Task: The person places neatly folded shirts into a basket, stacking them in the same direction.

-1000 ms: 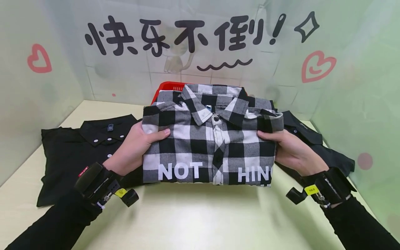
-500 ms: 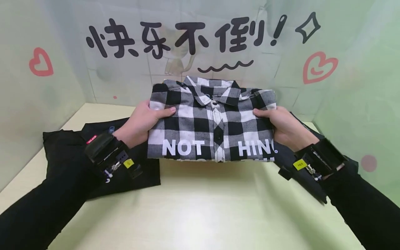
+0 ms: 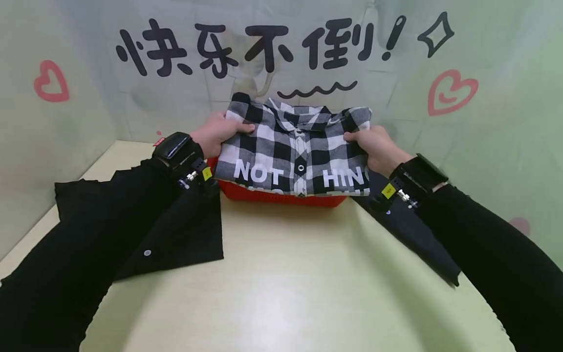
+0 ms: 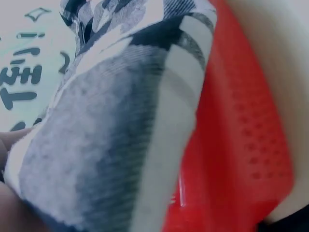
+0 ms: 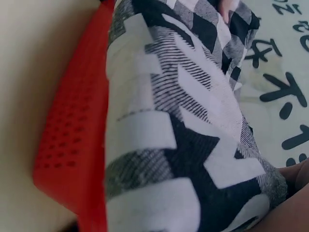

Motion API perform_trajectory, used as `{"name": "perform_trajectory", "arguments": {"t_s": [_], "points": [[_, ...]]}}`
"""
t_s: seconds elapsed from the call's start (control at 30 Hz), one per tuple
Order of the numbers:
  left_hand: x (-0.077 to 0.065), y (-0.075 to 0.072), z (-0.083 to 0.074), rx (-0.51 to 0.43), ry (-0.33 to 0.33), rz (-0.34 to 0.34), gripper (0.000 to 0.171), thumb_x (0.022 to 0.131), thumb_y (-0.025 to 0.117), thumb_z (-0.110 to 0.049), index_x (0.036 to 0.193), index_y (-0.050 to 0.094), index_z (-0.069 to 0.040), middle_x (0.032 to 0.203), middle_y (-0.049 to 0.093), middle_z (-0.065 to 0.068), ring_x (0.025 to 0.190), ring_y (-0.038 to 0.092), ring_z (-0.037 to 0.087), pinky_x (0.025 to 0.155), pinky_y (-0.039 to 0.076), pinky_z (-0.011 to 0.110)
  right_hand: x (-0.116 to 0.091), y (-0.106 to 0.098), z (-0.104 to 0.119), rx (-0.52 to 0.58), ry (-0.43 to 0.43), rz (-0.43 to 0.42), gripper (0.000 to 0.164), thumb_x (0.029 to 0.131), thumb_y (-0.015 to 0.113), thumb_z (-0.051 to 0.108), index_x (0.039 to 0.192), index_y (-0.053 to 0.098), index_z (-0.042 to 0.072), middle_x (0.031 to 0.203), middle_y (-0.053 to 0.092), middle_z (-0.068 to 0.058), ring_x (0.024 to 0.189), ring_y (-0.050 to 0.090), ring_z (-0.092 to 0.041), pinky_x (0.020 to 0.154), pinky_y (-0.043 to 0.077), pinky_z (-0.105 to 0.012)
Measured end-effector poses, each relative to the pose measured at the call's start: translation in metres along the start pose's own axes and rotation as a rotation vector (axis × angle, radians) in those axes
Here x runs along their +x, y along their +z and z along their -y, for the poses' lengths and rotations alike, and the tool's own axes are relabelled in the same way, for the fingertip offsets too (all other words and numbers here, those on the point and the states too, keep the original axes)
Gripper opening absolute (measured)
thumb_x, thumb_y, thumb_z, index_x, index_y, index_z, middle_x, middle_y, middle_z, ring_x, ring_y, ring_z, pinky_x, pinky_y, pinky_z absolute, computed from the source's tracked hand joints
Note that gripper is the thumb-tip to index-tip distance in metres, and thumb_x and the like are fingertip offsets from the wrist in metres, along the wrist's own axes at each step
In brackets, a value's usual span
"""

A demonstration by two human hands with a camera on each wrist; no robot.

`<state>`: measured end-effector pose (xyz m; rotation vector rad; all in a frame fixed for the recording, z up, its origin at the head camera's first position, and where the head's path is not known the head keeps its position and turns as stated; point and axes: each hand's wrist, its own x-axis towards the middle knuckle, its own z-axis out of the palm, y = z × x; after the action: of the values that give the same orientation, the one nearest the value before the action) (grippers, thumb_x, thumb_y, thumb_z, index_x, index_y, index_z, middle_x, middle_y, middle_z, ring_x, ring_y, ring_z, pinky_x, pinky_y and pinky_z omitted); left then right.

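Observation:
A folded black-and-white checked shirt (image 3: 301,151) with white lettering is held up between both hands, collar toward the back. My left hand (image 3: 218,133) grips its left side, thumb on top. On the opposite side my right hand (image 3: 376,146) pinches the fabric the same way. Below the shirt stands a red plastic basket (image 3: 281,196), mostly hidden in the head view. Both wrist views show the shirt above the basket's perforated wall, with the basket wall (image 4: 256,140) on one side and the checked cloth (image 5: 193,135) close to the lens.
A folded black shirt (image 3: 193,234) lies on the table at the left, partly under my left arm. Another dark garment (image 3: 413,239) lies at the right, partly behind my right arm. A printed curtain (image 3: 176,107) closes off the back and sides.
Both hands have carried the checked shirt away from me toward the back, rising in the head view. The red basket's front now shows beneath it.

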<state>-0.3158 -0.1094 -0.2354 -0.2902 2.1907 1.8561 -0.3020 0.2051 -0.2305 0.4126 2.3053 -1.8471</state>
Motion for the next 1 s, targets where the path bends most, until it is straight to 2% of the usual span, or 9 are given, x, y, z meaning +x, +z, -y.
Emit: {"name": "perform_trajectory", "arguments": {"t_s": [0.17, 0.27, 0.37, 0.53, 0.67, 0.83, 0.9, 1.0], "points": [[0.018, -0.004, -0.019, 0.009, 0.002, -0.050, 0.059, 0.090, 0.074, -0.021, 0.140, 0.044, -0.014, 0.132, 0.051, 0.007, 0.112, 0.051, 0.024, 0.099, 0.044, 0.037, 0.018, 0.008, 0.015, 0.009, -0.038, -0.081, 0.047, 0.099, 0.060, 0.020, 0.140, 0.043, 0.006, 0.130, 0.053, -0.011, 0.110, 0.055, -0.024, 0.098, 0.045, -0.039], [0.029, -0.006, -0.024, 0.045, -0.003, -0.080, 0.057, 0.090, 0.074, -0.020, 0.140, 0.046, -0.013, 0.131, 0.051, 0.006, 0.111, 0.051, 0.024, 0.098, 0.044, 0.038, 0.029, 0.015, 0.017, 0.001, -0.031, -0.099, 0.046, 0.099, 0.061, 0.019, 0.139, 0.044, 0.006, 0.130, 0.054, -0.010, 0.110, 0.054, -0.024, 0.098, 0.045, -0.038], [0.038, -0.005, -0.020, 0.156, -0.032, -0.108, 0.056, 0.092, 0.071, -0.022, 0.141, 0.045, -0.010, 0.131, 0.051, 0.008, 0.109, 0.052, 0.025, 0.096, 0.045, 0.037, 0.039, 0.023, 0.015, -0.059, 0.015, -0.074, 0.048, 0.099, 0.061, 0.017, 0.141, 0.041, 0.005, 0.129, 0.053, -0.012, 0.109, 0.054, -0.025, 0.097, 0.046, -0.037], [0.051, -0.001, -0.010, 0.343, -0.101, -0.089, 0.061, 0.096, 0.066, -0.022, 0.146, 0.037, -0.004, 0.137, 0.049, 0.012, 0.112, 0.052, 0.027, 0.097, 0.045, 0.036, 0.049, 0.032, 0.010, -0.225, 0.123, -0.028, 0.051, 0.100, 0.059, 0.017, 0.145, 0.037, 0.005, 0.129, 0.051, -0.014, 0.109, 0.051, -0.027, 0.098, 0.044, -0.034], [0.055, 0.001, -0.007, 0.412, -0.137, -0.078, 0.063, 0.097, 0.064, -0.020, 0.148, 0.032, -0.001, 0.139, 0.046, 0.013, 0.114, 0.049, 0.026, 0.100, 0.042, 0.034, 0.055, 0.036, 0.007, -0.282, 0.159, -0.002, 0.052, 0.100, 0.059, 0.016, 0.146, 0.037, 0.005, 0.129, 0.049, -0.013, 0.111, 0.048, -0.028, 0.099, 0.040, -0.035], [0.056, 0.006, -0.006, 0.411, -0.133, -0.051, 0.054, 0.098, 0.060, -0.014, 0.145, 0.037, 0.001, 0.134, 0.047, 0.013, 0.109, 0.049, 0.026, 0.099, 0.043, 0.035, 0.062, 0.029, 0.000, -0.278, 0.156, 0.026, 0.054, 0.100, 0.058, 0.018, 0.147, 0.035, 0.003, 0.131, 0.047, -0.013, 0.112, 0.048, -0.029, 0.100, 0.042, -0.034], [0.056, 0.008, -0.006, 0.349, -0.147, -0.044, 0.054, 0.099, 0.058, -0.014, 0.146, 0.037, -0.001, 0.136, 0.046, 0.013, 0.112, 0.048, 0.028, 0.102, 0.043, 0.037, 0.064, 0.026, -0.003, -0.260, 0.158, 0.054, 0.054, 0.100, 0.057, 0.019, 0.147, 0.035, 0.003, 0.134, 0.047, -0.013, 0.114, 0.047, -0.029, 0.101, 0.042, -0.035], [0.057, 0.008, -0.006, 0.231, -0.201, -0.028, 0.058, 0.101, 0.054, -0.017, 0.152, 0.029, -0.008, 0.146, 0.039, 0.013, 0.125, 0.043, 0.033, 0.107, 0.037, 0.045, 0.066, 0.023, -0.004, -0.244, 0.161, 0.098, 0.055, 0.100, 0.058, 0.019, 0.147, 0.036, 0.005, 0.139, 0.044, -0.012, 0.118, 0.045, -0.029, 0.101, 0.043, -0.037]]}}
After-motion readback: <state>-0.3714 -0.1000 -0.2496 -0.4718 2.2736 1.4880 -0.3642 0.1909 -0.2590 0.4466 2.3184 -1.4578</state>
